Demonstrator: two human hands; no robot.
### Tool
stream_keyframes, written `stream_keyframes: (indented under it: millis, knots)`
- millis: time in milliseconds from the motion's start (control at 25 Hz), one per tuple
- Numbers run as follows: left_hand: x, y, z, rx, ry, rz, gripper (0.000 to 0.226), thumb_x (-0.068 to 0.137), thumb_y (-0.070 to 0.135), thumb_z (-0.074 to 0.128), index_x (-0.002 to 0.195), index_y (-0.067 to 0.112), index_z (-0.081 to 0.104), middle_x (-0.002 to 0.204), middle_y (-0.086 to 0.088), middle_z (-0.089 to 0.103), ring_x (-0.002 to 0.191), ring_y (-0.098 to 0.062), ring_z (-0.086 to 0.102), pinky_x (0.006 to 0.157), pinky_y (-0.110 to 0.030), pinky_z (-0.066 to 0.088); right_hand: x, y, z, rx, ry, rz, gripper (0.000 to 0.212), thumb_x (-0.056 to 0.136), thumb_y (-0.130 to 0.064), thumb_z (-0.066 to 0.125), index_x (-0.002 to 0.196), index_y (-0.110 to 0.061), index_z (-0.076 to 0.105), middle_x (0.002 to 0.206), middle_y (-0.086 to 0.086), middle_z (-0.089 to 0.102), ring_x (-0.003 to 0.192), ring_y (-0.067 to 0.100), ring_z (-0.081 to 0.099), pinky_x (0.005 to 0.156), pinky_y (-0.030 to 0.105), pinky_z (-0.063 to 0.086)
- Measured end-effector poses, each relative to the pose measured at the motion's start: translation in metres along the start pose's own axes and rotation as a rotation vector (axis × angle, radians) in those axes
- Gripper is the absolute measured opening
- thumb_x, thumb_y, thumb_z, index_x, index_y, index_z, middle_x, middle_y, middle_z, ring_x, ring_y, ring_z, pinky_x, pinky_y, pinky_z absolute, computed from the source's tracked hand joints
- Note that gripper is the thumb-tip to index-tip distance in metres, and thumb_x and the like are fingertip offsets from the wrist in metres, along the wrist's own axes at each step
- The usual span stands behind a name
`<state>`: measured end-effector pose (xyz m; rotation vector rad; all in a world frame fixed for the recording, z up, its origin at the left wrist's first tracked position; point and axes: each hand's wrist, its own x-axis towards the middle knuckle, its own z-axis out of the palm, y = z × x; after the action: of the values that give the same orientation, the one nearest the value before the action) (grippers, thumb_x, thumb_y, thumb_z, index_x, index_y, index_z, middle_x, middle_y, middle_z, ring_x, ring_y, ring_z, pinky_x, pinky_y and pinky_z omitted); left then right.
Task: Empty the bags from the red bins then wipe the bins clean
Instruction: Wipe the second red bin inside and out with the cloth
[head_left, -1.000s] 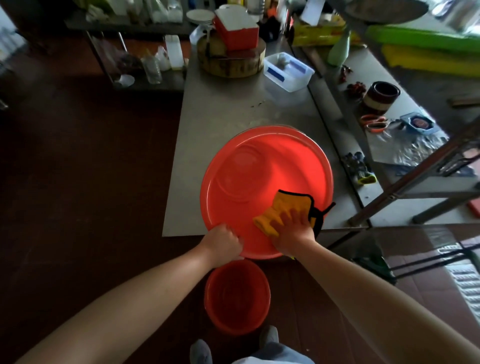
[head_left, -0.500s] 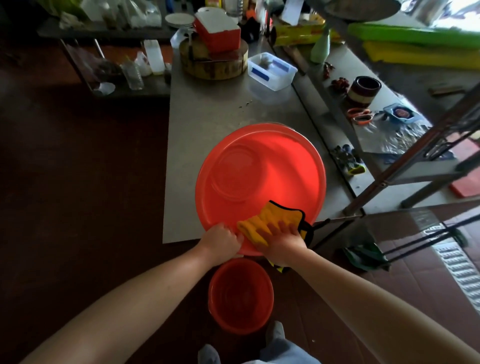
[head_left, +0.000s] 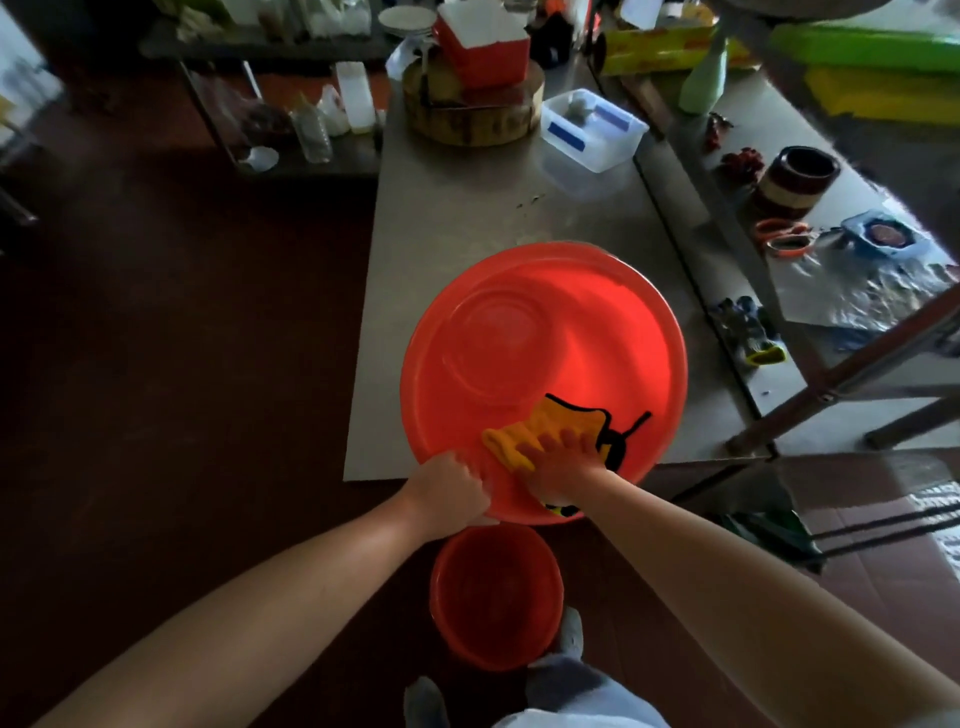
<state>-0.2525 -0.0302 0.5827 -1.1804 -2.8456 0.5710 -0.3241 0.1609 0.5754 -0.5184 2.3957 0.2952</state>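
A wide red basin (head_left: 540, 332) sits on the near end of the steel table (head_left: 457, 218), its near rim hanging over the table edge. My left hand (head_left: 451, 493) grips that near rim, fingers curled over it. My right hand (head_left: 563, 462) presses a yellow cloth with black trim (head_left: 545, 423) flat against the basin's inner wall, fingers spread. A smaller red bucket (head_left: 496, 597) stands on the floor below the basin, by my feet.
At the table's far end are a round wooden block (head_left: 472, 117) with a red-and-white box (head_left: 480, 44) on it and a clear plastic tub (head_left: 592, 130). A second steel counter (head_left: 810, 249) with scissors, a jar and foil runs along the right. Dark floor lies left.
My right hand has slid the cloth along the near inner wall, first left toward my left hand, then slightly back right. My left hand stays on the rim.
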Motion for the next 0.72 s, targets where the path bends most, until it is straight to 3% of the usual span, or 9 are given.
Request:
stream_keyframes:
  millis: [320,400,560,640,720]
  knots:
    - [0.005,0.007,0.006,-0.035,-0.058,-0.021,0.056,0.096,0.058,0.037,0.102,0.013,0.07,0.093,-0.012,0.073,0.082,-0.03,0.07,0.075,-0.037,0.056,0.084,0.021,0.005,0.051,0.111,-0.123,0.065,0.096,-0.065,0.023,0.156,-0.04,0.022,0.162,0.006,0.026,0.145,0.043,0.023,0.116,0.064,0.015]
    - [0.006,0.008,0.007,-0.014,-0.041,-0.025,0.065,0.095,0.062,0.031,0.104,0.012,0.072,0.094,-0.014,0.074,0.085,-0.031,0.071,0.078,-0.037,0.056,0.098,0.023,0.004,0.063,0.096,-0.148,0.071,0.09,-0.068,0.013,0.157,-0.046,0.011,0.165,0.005,0.021,0.146,0.045,0.02,0.115,0.067,0.013]
    - [0.011,0.012,0.01,-0.024,-0.054,-0.063,0.075,0.096,0.064,0.021,0.104,0.007,0.07,0.095,-0.019,0.073,0.085,-0.035,0.071,0.08,-0.039,0.056,0.109,0.025,-0.006,0.036,0.13,-0.21,0.058,0.104,-0.057,0.02,0.15,-0.059,-0.016,0.169,-0.001,0.001,0.151,0.044,0.009,0.118,0.065,0.004]
    - [0.015,0.01,0.007,-0.03,-0.068,-0.055,0.074,0.095,0.064,0.024,0.102,0.008,0.071,0.091,-0.018,0.073,0.083,-0.034,0.07,0.078,-0.038,0.056,0.102,0.029,-0.012,0.082,0.11,-0.191,0.061,0.101,-0.058,0.025,0.154,-0.056,-0.006,0.169,0.003,0.006,0.152,0.043,0.008,0.117,0.068,0.004]
    - [0.015,0.008,-0.001,0.018,-0.103,-0.036,0.065,0.094,0.061,0.031,0.097,0.011,0.072,0.086,-0.014,0.073,0.077,-0.031,0.07,0.074,-0.035,0.056,0.09,0.027,-0.008,0.131,0.075,-0.152,0.068,0.093,-0.065,0.025,0.157,-0.046,0.016,0.167,0.007,0.016,0.151,0.043,0.013,0.116,0.069,0.005]
